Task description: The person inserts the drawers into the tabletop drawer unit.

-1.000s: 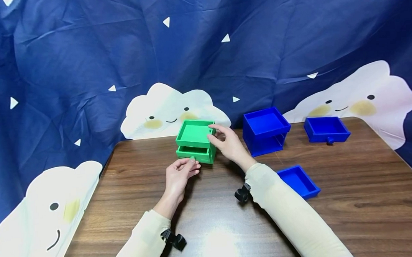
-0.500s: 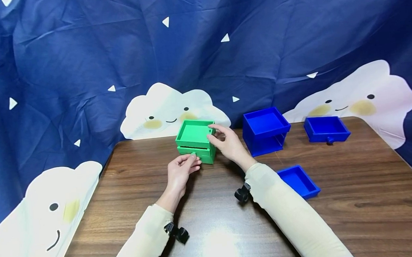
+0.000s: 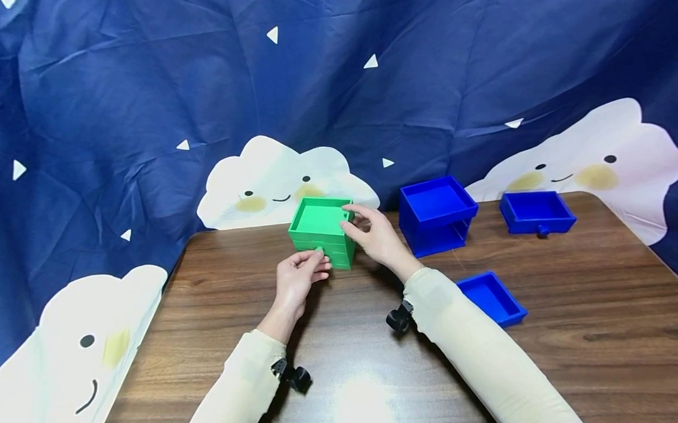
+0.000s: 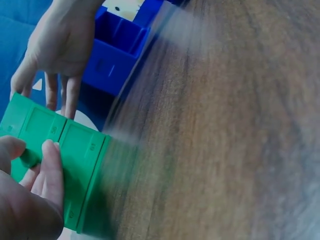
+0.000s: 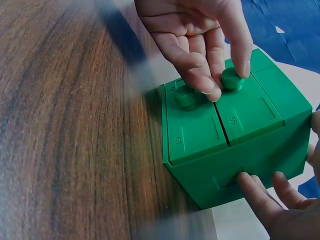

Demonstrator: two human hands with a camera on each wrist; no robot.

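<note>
Green cabinet, probably light and skiddy imo; right hand braces its side, fingers straightish, left hand pinches the upper knob, exactly where I'd grab.

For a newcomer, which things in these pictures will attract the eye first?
Probably the bright green cabinet: it stands on the wooden table, the left hand pinching its upper front knob and the right hand touching its right side. Next comes the blue cabinet to its right, open at the front, with a loose blue drawer farther right. Behind hangs a dark blue curtain with smiling white clouds.
</note>
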